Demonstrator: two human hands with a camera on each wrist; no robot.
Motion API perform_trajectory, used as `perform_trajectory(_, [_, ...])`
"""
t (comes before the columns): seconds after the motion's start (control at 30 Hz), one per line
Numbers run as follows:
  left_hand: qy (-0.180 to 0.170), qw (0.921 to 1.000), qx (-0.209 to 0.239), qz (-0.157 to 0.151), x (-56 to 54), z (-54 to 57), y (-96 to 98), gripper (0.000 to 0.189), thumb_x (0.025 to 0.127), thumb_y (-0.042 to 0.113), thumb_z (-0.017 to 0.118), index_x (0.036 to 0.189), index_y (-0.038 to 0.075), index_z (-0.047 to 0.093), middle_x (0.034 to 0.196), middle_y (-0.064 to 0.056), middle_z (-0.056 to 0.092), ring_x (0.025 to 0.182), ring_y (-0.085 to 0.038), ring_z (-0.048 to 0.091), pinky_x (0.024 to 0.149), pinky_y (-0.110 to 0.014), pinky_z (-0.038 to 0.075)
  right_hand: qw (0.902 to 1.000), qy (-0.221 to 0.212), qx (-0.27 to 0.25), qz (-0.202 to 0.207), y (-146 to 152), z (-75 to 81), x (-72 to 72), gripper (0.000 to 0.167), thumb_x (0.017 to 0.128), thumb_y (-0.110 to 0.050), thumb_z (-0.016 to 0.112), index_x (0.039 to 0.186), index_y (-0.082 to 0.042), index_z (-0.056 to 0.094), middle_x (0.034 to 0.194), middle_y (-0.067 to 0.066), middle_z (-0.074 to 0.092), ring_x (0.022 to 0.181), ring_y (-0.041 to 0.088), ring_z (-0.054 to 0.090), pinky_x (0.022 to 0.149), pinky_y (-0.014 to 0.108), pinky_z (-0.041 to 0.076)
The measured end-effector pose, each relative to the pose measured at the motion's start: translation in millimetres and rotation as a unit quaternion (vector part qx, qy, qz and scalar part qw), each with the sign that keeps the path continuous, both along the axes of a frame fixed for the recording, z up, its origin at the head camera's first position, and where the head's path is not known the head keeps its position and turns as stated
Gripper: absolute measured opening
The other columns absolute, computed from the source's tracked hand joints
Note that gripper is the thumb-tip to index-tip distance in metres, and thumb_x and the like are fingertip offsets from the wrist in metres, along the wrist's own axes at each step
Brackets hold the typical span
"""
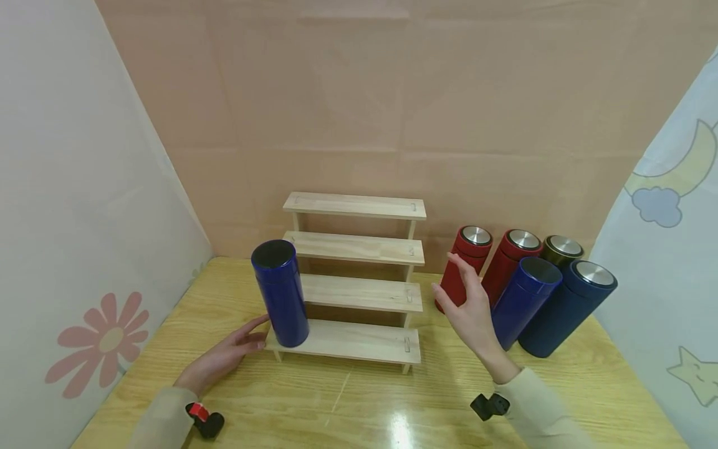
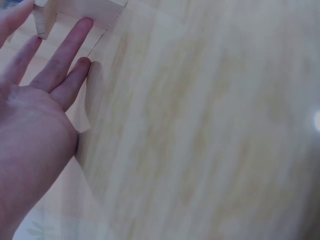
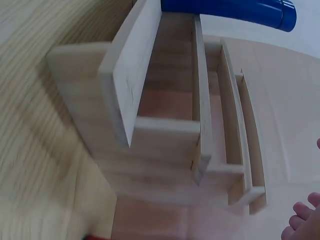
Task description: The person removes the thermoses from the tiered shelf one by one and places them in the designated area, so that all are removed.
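Observation:
A blue thermos with a dark top stands upright at the left end of the lowest step of a wooden tiered rack. My left hand is at that end of the rack. In the left wrist view its fingers extend straight beside the rack's wooden end, touching it. Over at the right, my right hand is raised with thumb and fingers spread apart, holding nothing. It is nearest a red thermos, partly overlapping it in the head view. A few fingertips show at the right wrist view's edge.
Beside that red thermos stand a second red one, an olive one mostly hidden, a bright blue one and a navy one. Behind the rack hangs a plain backdrop. Patterned panels flank the wooden table.

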State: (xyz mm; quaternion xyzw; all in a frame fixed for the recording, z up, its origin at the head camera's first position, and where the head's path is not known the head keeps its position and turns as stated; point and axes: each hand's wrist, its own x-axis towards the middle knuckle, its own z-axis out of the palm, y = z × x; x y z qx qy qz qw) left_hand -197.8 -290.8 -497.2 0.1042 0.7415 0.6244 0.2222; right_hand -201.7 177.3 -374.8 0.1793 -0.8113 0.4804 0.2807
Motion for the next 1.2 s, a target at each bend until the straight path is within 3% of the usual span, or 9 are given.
perform_trajectory(0.1, [-0.004, 1.0000, 0.003, 0.002, -0.3, -1.3, 0.2, 0.071, 0.100, 0.023, 0.055, 0.156, 0.013, 0.013, 0.153, -0.032, 0.016, 0.139, -0.047, 0.013, 0.107, -0.067, 0.003, 0.9996, -0.009, -0.020, 0.017, -19, 6.8, 9.0, 0.057, 0.088, 0.003, 0.067, 0.139, 0.005, 0.043, 0.142, 0.022, 0.043, 0.134, 0.036, 0.035, 0.107, 0.060, 0.024])
perform_trajectory(0.17, [-0.002, 1.0000, 0.004, 0.002, -0.7, -2.3, 0.4, 0.071, 0.100, 0.023, 0.054, 0.156, 0.013, 0.013, 0.153, -0.032, 0.015, 0.139, -0.048, 0.013, 0.107, -0.067, 0.004, 0.9985, -0.018, -0.037, 0.035, -29, 3.1, 8.8, 0.056, 0.088, 0.003, 0.066, 0.139, 0.006, 0.042, 0.142, 0.022, 0.043, 0.135, 0.035, 0.034, 0.109, 0.058, 0.023])
perform_trajectory(0.37, [-0.001, 1.0000, -0.003, 0.003, -0.8, -0.1, 2.0, 0.070, 0.099, 0.023, 0.055, 0.156, 0.013, 0.015, 0.155, -0.028, 0.012, 0.139, -0.046, 0.016, 0.108, -0.066, 0.006, 0.9923, -0.025, -0.078, 0.093, -55, -22.5, -3.0, 0.055, 0.091, -0.006, 0.066, 0.141, -0.005, 0.043, 0.146, 0.014, 0.042, 0.139, 0.026, 0.030, 0.111, 0.055, 0.020])
perform_trajectory(0.53, [0.007, 1.0000, 0.000, 0.000, -1.0, 2.0, 2.3, 0.069, 0.100, 0.023, 0.055, 0.156, 0.012, 0.015, 0.155, -0.029, 0.011, 0.138, -0.046, 0.017, 0.108, -0.065, 0.008, 0.9861, 0.007, -0.103, 0.130, -90, -18.2, 2.4, 0.053, 0.091, -0.002, 0.065, 0.140, -0.003, 0.044, 0.143, 0.015, 0.044, 0.136, 0.026, 0.035, 0.110, 0.055, 0.022])
perform_trajectory(0.67, [0.017, 0.9998, 0.007, -0.008, -1.7, 1.8, 2.0, 0.069, 0.101, 0.021, 0.053, 0.156, 0.010, 0.013, 0.153, -0.033, 0.013, 0.138, -0.048, 0.017, 0.108, -0.065, 0.008, 0.9816, 0.014, -0.117, 0.150, -118, -3.9, 15.5, 0.052, 0.091, 0.004, 0.062, 0.139, 0.001, 0.044, 0.141, 0.018, 0.046, 0.134, 0.029, 0.037, 0.110, 0.053, 0.024])
perform_trajectory(0.8, [0.025, 0.9995, 0.012, -0.013, -2.3, 1.1, 1.9, 0.068, 0.101, 0.020, 0.052, 0.155, 0.008, 0.013, 0.153, -0.033, 0.013, 0.137, -0.049, 0.017, 0.108, -0.066, 0.008, 0.9783, 0.026, -0.119, 0.168, -143, 9.2, 25.9, 0.052, 0.087, 0.009, 0.062, 0.136, 0.007, 0.044, 0.139, 0.023, 0.046, 0.133, 0.034, 0.038, 0.108, 0.055, 0.026])
perform_trajectory(1.03, [0.015, 0.9997, 0.020, -0.005, -2.5, -0.6, 2.0, 0.069, 0.100, 0.019, 0.053, 0.155, 0.007, 0.013, 0.151, -0.035, 0.015, 0.138, -0.049, 0.015, 0.107, -0.066, 0.005, 0.9720, 0.063, -0.078, 0.212, -174, -8.7, 11.5, 0.067, 0.085, 0.002, 0.069, 0.144, 0.000, 0.038, 0.146, 0.017, 0.041, 0.135, 0.029, 0.037, 0.107, 0.051, 0.030])
perform_trajectory(1.2, [0.002, 0.9999, 0.009, 0.007, -1.7, -1.8, 0.7, 0.070, 0.100, 0.022, 0.054, 0.155, 0.010, 0.013, 0.152, -0.034, 0.015, 0.138, -0.048, 0.016, 0.108, -0.065, 0.006, 0.9671, 0.052, -0.071, 0.239, -186, -5.9, 8.6, 0.069, 0.089, -0.007, 0.068, 0.148, -0.006, 0.034, 0.150, 0.013, 0.037, 0.138, 0.025, 0.033, 0.108, 0.050, 0.029])
